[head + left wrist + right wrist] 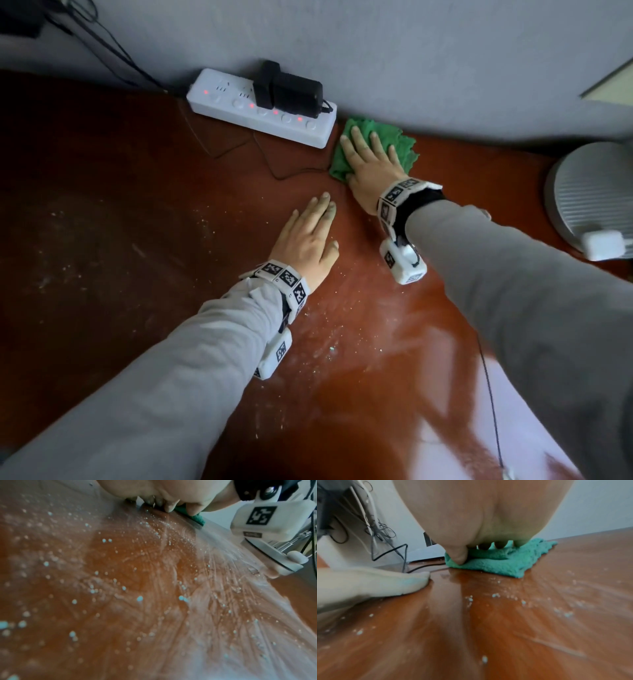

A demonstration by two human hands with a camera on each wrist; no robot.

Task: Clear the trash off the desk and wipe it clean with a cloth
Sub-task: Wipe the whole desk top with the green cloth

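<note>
While my right hand [368, 164] presses flat on the green cloth [404, 144] at the desk's [102, 257] back edge, left hand [305, 240] resting flat, I judge it soft, limp, best bunched under the palm.

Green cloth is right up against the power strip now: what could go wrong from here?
1. The green cloth under the right hand lies beside the live power strip, its red lights on; if the cloth is damp, moisture could reach the sockets.
2. A thin black cable trails across the desk just left of the cloth; a leftward stroke may snag it.
3. White crumbs near the left hand may scatter.
</note>
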